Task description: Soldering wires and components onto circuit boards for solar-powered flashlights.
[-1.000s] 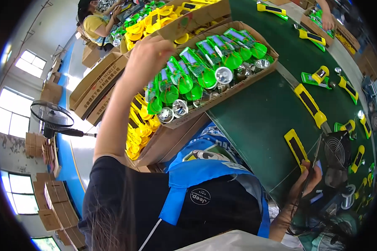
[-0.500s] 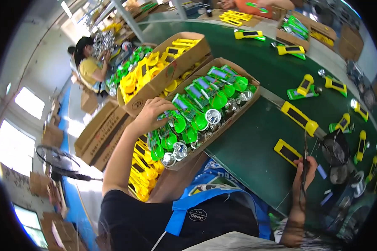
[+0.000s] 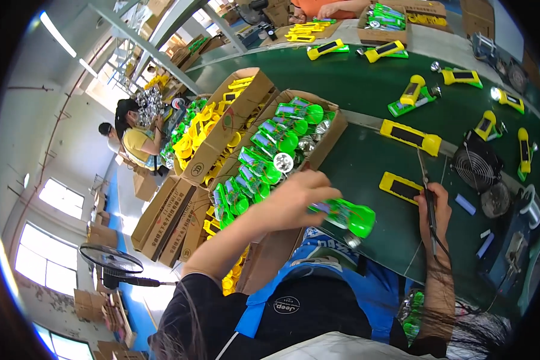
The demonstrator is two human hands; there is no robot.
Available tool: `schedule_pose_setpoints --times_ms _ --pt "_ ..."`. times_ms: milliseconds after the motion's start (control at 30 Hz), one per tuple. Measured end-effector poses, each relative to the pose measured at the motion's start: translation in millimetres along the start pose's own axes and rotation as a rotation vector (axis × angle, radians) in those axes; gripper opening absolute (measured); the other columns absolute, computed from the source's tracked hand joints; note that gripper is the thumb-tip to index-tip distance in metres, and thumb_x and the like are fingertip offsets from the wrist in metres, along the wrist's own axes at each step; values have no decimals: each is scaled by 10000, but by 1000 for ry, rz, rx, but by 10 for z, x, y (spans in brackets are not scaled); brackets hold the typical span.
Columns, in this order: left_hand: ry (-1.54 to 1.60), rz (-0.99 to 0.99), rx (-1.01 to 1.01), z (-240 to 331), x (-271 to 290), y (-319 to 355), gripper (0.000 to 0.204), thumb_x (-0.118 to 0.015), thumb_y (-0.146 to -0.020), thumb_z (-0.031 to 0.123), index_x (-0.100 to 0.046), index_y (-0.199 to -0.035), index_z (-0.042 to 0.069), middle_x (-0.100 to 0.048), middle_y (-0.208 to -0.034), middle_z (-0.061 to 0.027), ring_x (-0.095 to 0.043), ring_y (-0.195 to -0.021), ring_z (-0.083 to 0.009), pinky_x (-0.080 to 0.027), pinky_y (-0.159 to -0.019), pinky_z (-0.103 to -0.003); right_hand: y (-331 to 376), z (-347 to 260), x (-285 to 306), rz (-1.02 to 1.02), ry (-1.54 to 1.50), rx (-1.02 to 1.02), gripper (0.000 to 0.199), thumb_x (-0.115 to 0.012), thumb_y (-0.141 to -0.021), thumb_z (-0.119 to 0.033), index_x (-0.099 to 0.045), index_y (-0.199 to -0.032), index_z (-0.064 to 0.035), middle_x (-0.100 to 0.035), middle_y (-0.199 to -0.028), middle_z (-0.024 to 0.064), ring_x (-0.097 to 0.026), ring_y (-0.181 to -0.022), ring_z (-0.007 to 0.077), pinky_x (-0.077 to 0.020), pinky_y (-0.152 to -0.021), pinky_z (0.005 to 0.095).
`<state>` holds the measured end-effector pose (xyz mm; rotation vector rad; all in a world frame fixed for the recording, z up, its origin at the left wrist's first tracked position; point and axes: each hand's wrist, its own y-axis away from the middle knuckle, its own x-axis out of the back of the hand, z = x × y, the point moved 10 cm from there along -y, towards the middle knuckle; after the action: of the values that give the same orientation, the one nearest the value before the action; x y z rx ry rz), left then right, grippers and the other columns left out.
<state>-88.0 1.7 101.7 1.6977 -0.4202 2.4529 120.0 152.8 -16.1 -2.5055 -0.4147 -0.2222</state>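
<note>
My left hand point(image 3: 297, 201) is closed on a green flashlight housing half point(image 3: 360, 221), which holds a battery and wires and has a silver reflector at its lower end. The housing is held above the green work surface, to the right of a cardboard box point(image 3: 335, 139) full of similar green halves with reflectors. My right hand point(image 3: 438, 213) grips a soldering iron point(image 3: 430, 211), its thin tip pointing away from me. Near that tip lie two yellow flashlight housing halves with dark panels, the farther one point(image 3: 409, 135) and the nearer one point(image 3: 400, 187).
A second box point(image 3: 225, 129) of yellow housings stands at the left. Beyond, a green belt point(image 3: 354, 78) carries several yellow-and-green flashlight pairs. On the right are a small fan point(image 3: 475, 162), a solder spool point(image 3: 529, 211) and loose batteries point(image 3: 465, 204). Co-workers sit at the far left and far side.
My left hand has left the box and moved right, bringing a green housing half out over the work surface. The right hand keeps hold of the soldering iron. The view has shifted.
</note>
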Motion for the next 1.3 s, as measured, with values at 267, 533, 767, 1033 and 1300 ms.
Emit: schedule_pose_setpoints --times_ms 267,533,767,1033,1300 --pt "211 -81 83 4 -1056 -529 448 -696 -734 87 -586 -1167 54 -636 -1007 -129 -625 -914 -327 -502 -800 -415 -57 -25 -9 -70 -9 -59 345 -688 -837 -82 -508 -1131 -70 -616 -958 164 -640 -846 373 -515 -720 391" --pt "231 21 109 -37 -1088 -647 392 -729 -743 68 -581 -1105 36 -639 -1041 -121 -637 -960 -297 -512 -837 -385 -79 5 -12 -82 -33 -144 328 -700 -840 -92 -511 -1108 -84 -602 -929 144 -636 -832 360 -510 -715 386" --pt "349 165 61 -130 -1124 -637 355 -753 -732 86 -592 -1043 34 -634 -1051 -130 -606 -961 -321 -483 -837 -409 -89 -198 -60 -115 -22 14 363 -743 -704 -10 -555 -1011 -57 -594 -893 135 -622 -770 332 -505 -677 369" --pt "251 253 -69 -115 -1174 -601 419 -767 -684 95 -605 -1066 32 -619 -1086 -126 -599 -989 -314 -449 -815 -408 -102 -127 -89 -91 -159 -24 343 -759 -693 -22 -565 -976 -31 -609 -906 172 -619 -778 352 -506 -690 385" --pt "218 285 -113 -113 -1155 -581 398 -759 -738 144 -618 -1089 20 -631 -1077 -137 -619 -956 -310 -464 -792 -396 -61 -28 -160 -204 -37 -88 321 -758 -716 -46 -561 -965 -2 -622 -961 196 -633 -793 340 -509 -697 378"
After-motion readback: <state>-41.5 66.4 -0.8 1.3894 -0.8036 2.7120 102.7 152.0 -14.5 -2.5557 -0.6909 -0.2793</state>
